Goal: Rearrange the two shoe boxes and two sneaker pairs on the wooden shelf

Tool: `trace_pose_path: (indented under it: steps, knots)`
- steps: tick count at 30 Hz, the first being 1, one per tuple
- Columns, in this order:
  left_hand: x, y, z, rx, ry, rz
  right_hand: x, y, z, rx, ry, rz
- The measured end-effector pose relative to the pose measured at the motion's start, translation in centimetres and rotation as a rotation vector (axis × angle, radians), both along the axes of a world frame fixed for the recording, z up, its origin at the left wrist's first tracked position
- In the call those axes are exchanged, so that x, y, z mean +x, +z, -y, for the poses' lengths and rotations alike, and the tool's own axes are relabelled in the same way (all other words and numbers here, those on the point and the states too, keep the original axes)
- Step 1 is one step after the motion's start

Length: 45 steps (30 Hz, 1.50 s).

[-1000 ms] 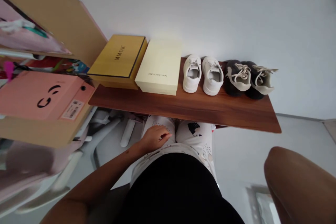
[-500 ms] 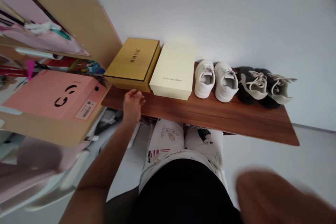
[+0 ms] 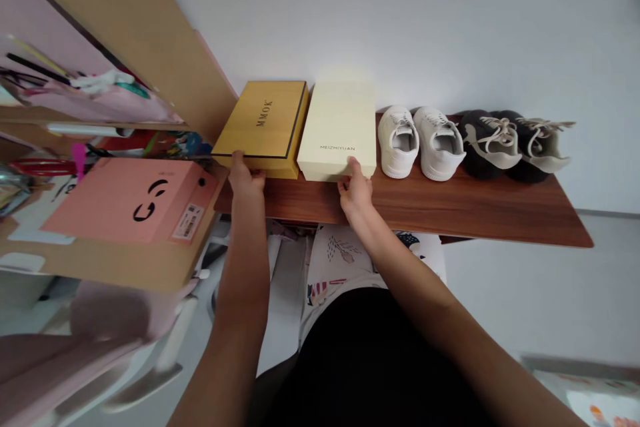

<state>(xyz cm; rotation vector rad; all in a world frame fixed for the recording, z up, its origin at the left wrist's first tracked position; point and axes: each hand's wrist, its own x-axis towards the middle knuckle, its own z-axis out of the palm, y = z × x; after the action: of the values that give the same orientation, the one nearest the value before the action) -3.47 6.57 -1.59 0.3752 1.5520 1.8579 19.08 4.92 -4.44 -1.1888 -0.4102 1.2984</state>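
- nearest to you, your two forearms are reaching out over your patterned trousers point(image 3: 350, 260) toward the wooden shelf point(image 3: 450, 203).
- at the shelf's near edge, your left hand point(image 3: 246, 177) is pressing against the near left corner of the gold box point(image 3: 263, 123), thumb on the lid edge and fingers curling over its front face; whether it is truly gripping or only touching, you cannot tell from here.
- just beside it, your right hand point(image 3: 356, 188) is meeting the near right corner of the cream box point(image 3: 339, 130), fingertips on the front face, loosely curled rather than clenched.
- both boxes are sitting flat on the shelf, lids on, touching side by side, with their far ends close to the white wall point(image 3: 425, 20); neither one is lifting or tilting.
- judging by that, the work is only beginning: you are making contact with the two boxes, and any lifting, sliding or opening is not yet done.
- to the right along the shelf, the white sneakers point(image 3: 420, 141) are standing as a pair just beside the cream box, and the dark shoes point(image 3: 510, 143) with pale laces are standing beyond them; nothing is touching them.
- off to your left, the pink box point(image 3: 135, 203) is lying on a separate cardboard surface, well apart from both hands.
- farther left, cluttered shelves are showing, too blurred to name the items.
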Motion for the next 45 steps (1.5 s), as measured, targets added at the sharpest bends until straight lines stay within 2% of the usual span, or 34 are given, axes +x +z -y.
trace_pose_path:
  steps: [3, 5, 9, 13, 18, 22, 26, 30, 36, 41, 43, 45]
  knots:
    - [1.4, 0.4, 1.2, 0.165, 0.12, -0.079, 0.6, 0.7, 0.4, 0.135, -0.136, 0.189]
    - [2.1, 0.9, 2.3, 0.193, 0.153, -0.327, 1.7, 1.9, 1.2, 0.277, -0.136, 0.427]
    - [2.3, 1.7, 4.6, 0.023, 0.168, -0.833, 2.7, 4.8, 4.0, 0.525, 0.077, 1.004]
    - [1.6, 1.1, 5.9, -0.045, -0.048, -1.113, 1.5, 6.1, 6.4, 0.7, 0.335, 1.436]
    - [-0.1, -1.3, 6.1, -0.065, -0.321, -1.274, 0.7, 4.4, 5.8, 0.794, 0.537, 1.694]
    - [-1.0, -2.5, 5.7, -0.112, -0.493, -1.481, 1.3, 1.9, 3.5, 0.778, 0.648, 1.799]
    - [-0.9, -3.5, 5.0, -0.22, -0.672, -1.656, 1.5, -0.5, 1.6, 0.729, 0.695, 1.858]
    - [-0.7, -4.4, 4.2, -0.207, -0.682, -1.657, 1.1, -1.6, 1.4, 0.693, 0.686, 1.888]
    - [-0.3, -5.0, 3.5, -0.171, -0.654, -1.578, 1.0, -1.9, 1.8, 0.671, 0.627, 1.85]
    - [0.2, -4.6, 3.7, -0.124, -0.583, -1.413, 1.6, -1.8, 1.1, 0.655, 0.649, 1.805]
    - [0.5, -4.1, 3.8, -0.078, -0.517, -1.304, 2.0, -1.9, 1.3, 0.677, 0.654, 1.774]
    - [0.9, -3.4, 3.9, -0.049, -0.411, -1.179, 2.6, -2.0, 2.3, 0.726, 0.597, 1.72]
